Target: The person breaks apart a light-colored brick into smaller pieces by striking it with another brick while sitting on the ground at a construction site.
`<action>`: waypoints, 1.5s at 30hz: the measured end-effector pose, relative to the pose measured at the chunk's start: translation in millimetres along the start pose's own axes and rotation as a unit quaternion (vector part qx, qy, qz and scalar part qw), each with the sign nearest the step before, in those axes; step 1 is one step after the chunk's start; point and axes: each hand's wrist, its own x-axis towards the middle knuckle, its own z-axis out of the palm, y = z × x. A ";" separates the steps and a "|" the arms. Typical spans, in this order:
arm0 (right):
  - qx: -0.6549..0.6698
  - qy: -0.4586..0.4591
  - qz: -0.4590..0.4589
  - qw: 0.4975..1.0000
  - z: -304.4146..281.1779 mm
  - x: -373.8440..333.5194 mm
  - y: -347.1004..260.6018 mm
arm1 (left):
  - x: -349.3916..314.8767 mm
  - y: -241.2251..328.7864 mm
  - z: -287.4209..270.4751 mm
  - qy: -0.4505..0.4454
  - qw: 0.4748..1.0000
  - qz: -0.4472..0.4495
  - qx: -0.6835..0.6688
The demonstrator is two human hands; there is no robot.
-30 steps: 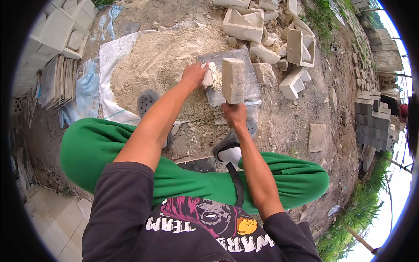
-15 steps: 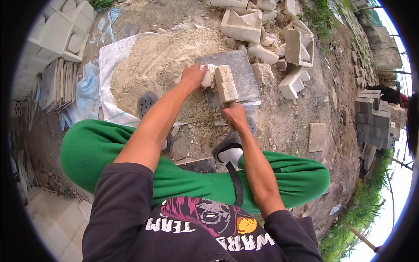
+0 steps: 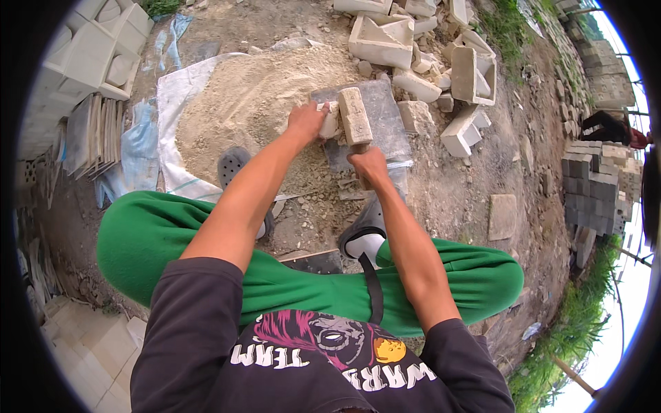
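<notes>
My right hand [image 3: 370, 166] is closed round the short handle of a hammer [image 3: 355, 115] with a big, dusty, block-shaped head. Its head hangs over a dark flat slab [image 3: 387, 113] on the ground. Just left of the head, my left hand [image 3: 307, 125] grips a pale broken chunk of masonry [image 3: 331, 121] against the slab. Its fingers hide part of the chunk. Whether the head touches the chunk I cannot tell. Crushed sandy material [image 3: 255, 96] is heaped on the left, lying over a white sack [image 3: 169, 127].
Broken pale blocks [image 3: 381, 40] pile up beyond the slab to the right, with a loose chunk [image 3: 415, 117] beside it. Stacked grey blocks [image 3: 589, 182] and a person [image 3: 609, 129] are far right. Thin boards [image 3: 96, 134] lean at the left. My shoes [image 3: 365, 224] flank the work area.
The hammer and my right hand have shifted slightly away from me. My left hand stays on the chunk. At the far right, the person has come further into view.
</notes>
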 end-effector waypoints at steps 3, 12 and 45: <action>0.017 0.015 -0.007 1.000 -10.8 -12.8 -15.8 | -6.2 -1.4 -1.4 0.009 1.000 -0.004 -0.011; 0.080 0.009 -0.020 0.997 -12.4 -15.2 -9.2 | 4.9 2.2 0.1 -0.006 1.000 -0.002 -0.015; 0.078 0.075 -0.042 0.993 6.4 -65.8 25.3 | -9.0 20.2 -18.5 -0.046 0.994 -0.062 -0.081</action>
